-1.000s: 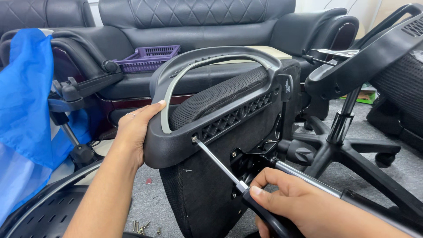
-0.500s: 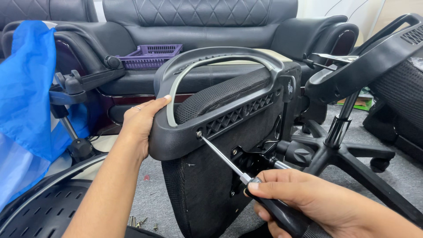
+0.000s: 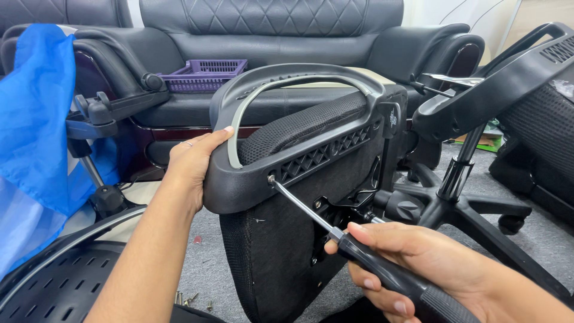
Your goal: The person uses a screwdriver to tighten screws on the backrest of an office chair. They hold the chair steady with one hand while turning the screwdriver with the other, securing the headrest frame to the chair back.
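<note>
Here, floor: grey carpet (image 3: 532, 257), with a few loose screws (image 3: 190, 298) near its lower edge.
Room: a black leather sofa (image 3: 281, 24) behind, a purple basket (image 3: 206, 73) on its seat; blue plastic sheet (image 3: 33, 119) at the left.
Chair seat: the office-chair seat (image 3: 299, 179) stands on edge at centre, black mesh and fabric, with a curved plastic frame on top.
Left hand: the left hand (image 3: 194, 164) is wrapped around the frame's left end.
Right hand: the right hand (image 3: 412, 263) is closed around a black-handled screwdriver (image 3: 335, 236), tip in the frame's side.
Right side: a five-star chair base (image 3: 454, 209).
</note>
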